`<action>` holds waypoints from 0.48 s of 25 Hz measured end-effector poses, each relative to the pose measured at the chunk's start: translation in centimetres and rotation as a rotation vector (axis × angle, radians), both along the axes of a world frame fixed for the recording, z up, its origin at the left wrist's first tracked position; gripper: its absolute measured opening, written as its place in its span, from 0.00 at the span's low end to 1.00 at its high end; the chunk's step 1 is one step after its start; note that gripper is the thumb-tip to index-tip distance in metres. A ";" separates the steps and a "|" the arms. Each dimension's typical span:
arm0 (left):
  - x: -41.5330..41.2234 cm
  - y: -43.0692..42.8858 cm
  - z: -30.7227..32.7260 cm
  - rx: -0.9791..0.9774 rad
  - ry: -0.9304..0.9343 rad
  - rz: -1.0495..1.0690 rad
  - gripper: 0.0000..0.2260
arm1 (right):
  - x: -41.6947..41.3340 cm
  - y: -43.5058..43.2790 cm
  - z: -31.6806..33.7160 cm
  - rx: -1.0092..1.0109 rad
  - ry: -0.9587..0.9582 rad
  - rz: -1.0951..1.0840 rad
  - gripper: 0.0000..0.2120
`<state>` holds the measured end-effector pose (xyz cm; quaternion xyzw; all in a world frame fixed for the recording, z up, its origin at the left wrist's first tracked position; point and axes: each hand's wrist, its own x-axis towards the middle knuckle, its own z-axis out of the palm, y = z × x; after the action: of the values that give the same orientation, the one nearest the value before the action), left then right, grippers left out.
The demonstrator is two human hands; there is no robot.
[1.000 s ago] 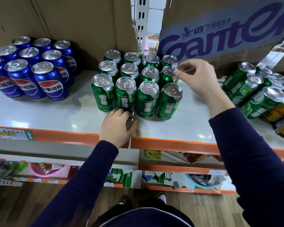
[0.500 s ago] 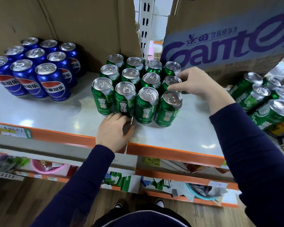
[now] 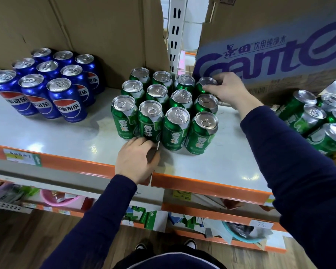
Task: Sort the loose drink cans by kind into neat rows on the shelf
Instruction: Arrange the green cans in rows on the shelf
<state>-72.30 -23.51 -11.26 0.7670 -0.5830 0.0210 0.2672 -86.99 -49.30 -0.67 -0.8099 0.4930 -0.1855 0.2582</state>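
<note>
The pale grey shelf board [image 3: 66, 136] with its orange front edge [image 3: 76, 166] lies before you. Behind it are a plain brown cardboard box [image 3: 85, 26] at the left rear and a brown cardboard box with purple lettering [image 3: 270, 55] at the right rear, with a white slotted metal upright [image 3: 176, 35] between them. Near the shelf's back left corner, nine blue cola cans with silver tops [image 3: 66, 100] stand upright in a three-by-three block. At the middle of the shelf, twelve green drink cans with silver tops [image 3: 175, 129] stand upright and close-packed, four wide and three deep, with the front row a little back from the front edge. Your right hand [image 3: 229, 90] is at the rear right corner of that block, its fingers curled round the top of the rearmost green can [image 3: 206, 84] in the right-hand column. Your left hand [image 3: 136, 162] rests on the shelf at the front edge, fingers bent, knuckles against the foot of the second can from the left in the front row. You cannot tell whether it grips anything. Toward the shelf's right edge, apart from the block, a heap of loose green cans [image 3: 310, 115] lies tilted, one on another.
</note>
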 end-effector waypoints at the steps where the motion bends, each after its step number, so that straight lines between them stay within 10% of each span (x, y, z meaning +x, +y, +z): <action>1: 0.0 0.0 0.0 -0.002 -0.002 -0.001 0.13 | -0.3 -0.1 0.2 0.015 -0.011 0.030 0.13; 12: 0.1 0.1 0.1 0.017 -0.003 -0.008 0.12 | -1.0 1.0 -0.6 0.298 -0.331 0.032 0.15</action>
<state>-72.17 -23.41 -11.19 0.7668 -0.5868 0.0159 0.2598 -87.94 -48.32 -1.27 -0.7291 0.4528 -0.2367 0.4554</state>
